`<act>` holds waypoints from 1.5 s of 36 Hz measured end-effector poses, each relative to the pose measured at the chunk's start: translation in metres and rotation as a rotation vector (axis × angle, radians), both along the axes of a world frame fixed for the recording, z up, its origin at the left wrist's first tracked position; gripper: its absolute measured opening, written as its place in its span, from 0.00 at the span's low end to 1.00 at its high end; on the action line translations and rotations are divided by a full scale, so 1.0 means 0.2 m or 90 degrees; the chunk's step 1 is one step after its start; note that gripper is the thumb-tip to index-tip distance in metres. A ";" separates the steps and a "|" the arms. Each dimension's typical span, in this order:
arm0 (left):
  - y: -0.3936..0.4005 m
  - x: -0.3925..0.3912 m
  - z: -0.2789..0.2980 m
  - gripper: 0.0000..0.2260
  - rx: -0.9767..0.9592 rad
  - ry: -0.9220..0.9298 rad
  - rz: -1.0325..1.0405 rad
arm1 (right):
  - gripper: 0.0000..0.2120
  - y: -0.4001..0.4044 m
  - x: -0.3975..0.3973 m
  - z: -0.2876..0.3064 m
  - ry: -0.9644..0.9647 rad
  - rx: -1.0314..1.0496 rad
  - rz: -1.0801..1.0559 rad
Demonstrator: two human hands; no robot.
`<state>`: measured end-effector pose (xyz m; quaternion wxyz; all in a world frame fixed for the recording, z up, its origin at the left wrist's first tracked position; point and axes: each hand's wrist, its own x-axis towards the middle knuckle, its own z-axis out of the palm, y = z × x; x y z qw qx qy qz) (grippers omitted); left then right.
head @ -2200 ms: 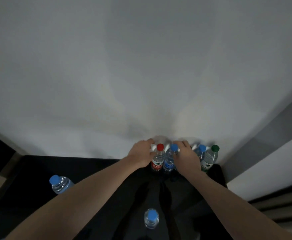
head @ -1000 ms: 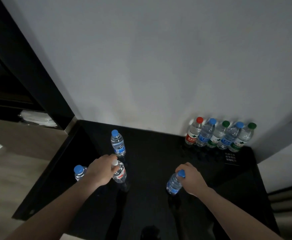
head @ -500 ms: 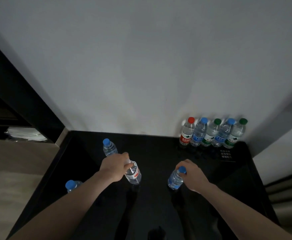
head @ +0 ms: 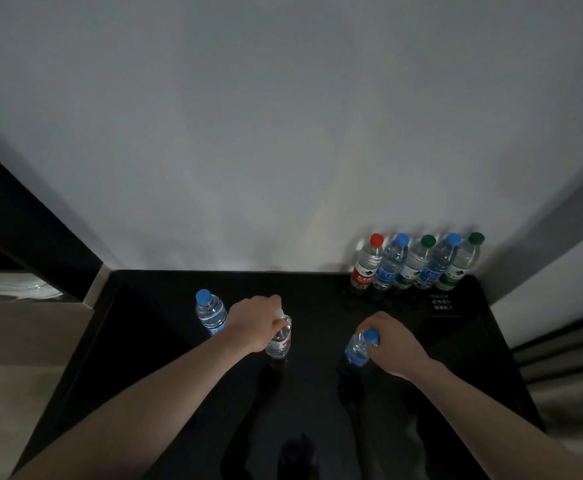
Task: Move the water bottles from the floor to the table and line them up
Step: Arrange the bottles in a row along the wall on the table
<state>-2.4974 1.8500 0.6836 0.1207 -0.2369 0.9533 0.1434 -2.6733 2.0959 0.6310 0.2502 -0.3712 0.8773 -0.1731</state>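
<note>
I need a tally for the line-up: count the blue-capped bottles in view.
4. Two stand in the row by the wall, one stands alone at the left, and the right hand grips one. Others may sit out of frame.

Five clear plastic water bottles [head: 416,263] stand in a touching row at the far right corner of the glossy black worktop [head: 317,289], against the wall. A blue-capped clear bottle [head: 209,311] stands left of centre. Just right of it is a white-capped clear bottle [head: 279,339]; another blue-capped bottle [head: 359,348] stands right of centre.
</note>
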 end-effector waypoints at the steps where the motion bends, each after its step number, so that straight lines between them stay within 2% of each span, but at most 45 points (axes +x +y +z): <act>1: -0.01 -0.01 0.00 0.09 -0.002 0.000 -0.002 | 0.14 0.00 0.00 -0.01 0.007 0.003 -0.013; 7: -0.04 -0.02 -0.01 0.11 -0.014 0.000 -0.011 | 0.14 -0.03 -0.03 -0.02 0.036 0.054 -0.060; 15: -0.09 -0.10 0.00 0.12 -0.028 0.022 -0.037 | 0.15 -0.16 -0.13 0.06 0.074 0.105 -0.057; 28: -0.27 -0.46 0.14 0.12 -0.094 0.065 -0.096 | 0.17 -0.49 -0.28 0.27 0.125 0.050 -0.096; 39: -0.33 -0.72 0.12 0.10 -0.126 0.066 -0.149 | 0.20 -0.71 -0.45 0.31 0.146 0.119 -0.118; 47: -0.33 -0.81 0.08 0.21 -0.165 0.033 -0.210 | 0.20 -0.80 -0.49 0.25 0.125 0.140 -0.151; 54: -0.33 -0.87 0.03 0.24 -0.157 0.034 -0.233 | 0.17 -0.82 -0.51 0.18 0.109 0.128 -0.178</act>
